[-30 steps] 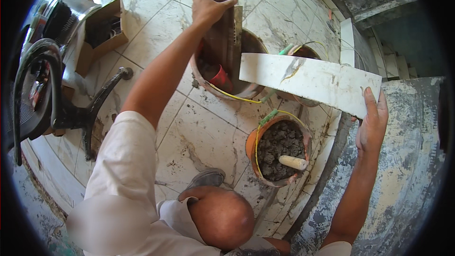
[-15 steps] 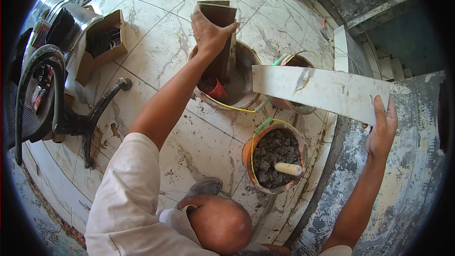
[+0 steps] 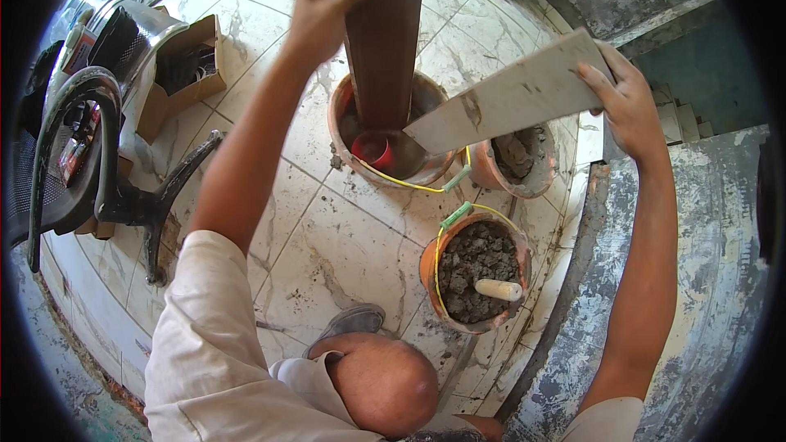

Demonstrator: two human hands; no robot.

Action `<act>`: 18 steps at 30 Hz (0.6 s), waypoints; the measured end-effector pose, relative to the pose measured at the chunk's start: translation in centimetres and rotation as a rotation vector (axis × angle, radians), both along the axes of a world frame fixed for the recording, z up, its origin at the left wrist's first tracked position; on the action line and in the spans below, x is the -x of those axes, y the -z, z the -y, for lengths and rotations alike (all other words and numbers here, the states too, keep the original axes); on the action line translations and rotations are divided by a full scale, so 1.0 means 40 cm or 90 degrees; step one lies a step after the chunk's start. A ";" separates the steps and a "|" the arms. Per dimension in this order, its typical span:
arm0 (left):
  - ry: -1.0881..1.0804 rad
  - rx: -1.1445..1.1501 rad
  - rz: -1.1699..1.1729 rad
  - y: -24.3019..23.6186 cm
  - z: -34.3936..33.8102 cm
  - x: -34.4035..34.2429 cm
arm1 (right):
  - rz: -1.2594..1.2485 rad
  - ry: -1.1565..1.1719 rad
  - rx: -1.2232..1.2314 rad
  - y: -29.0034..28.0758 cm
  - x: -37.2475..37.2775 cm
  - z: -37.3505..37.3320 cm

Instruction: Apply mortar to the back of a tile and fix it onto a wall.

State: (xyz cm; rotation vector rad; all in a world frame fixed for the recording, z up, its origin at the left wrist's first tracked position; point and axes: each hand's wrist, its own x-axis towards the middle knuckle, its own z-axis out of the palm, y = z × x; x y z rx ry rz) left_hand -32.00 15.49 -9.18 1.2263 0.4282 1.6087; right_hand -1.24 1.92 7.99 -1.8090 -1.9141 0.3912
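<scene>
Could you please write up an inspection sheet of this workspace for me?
Surface: white marbled floor tiles, with scattered gray crumbs.
Things in hand: dark brown board, lower end in the large bucket; white marbled strip, tilted, lower end over that bucket, contact unclear.
Clutter: red cup inside the large bucket; orange bucket holding gray clumpy mix and a pale rod; third bucket; open cardboard box.
Hands: left hand grips the board near its top; right hand grips the strip's upper end.
Cables: nothing clearly seen.
Surroundings: black metal seat frame at left; steps and a patchy painted surface at right.
</scene>
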 end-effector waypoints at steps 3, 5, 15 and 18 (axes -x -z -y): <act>0.074 -0.086 0.114 -0.164 0.028 0.047 | 0.046 -0.123 -0.014 0.046 -0.003 -0.078; 0.034 -0.144 0.104 -0.229 0.049 0.108 | 0.130 -0.178 -0.012 0.097 0.010 -0.119; -0.263 -0.021 0.056 -0.307 0.210 0.271 | 0.122 -0.182 0.052 0.277 0.096 -0.208; -0.226 -0.029 0.051 -0.288 0.244 0.297 | 0.142 -0.144 0.055 0.325 0.128 -0.220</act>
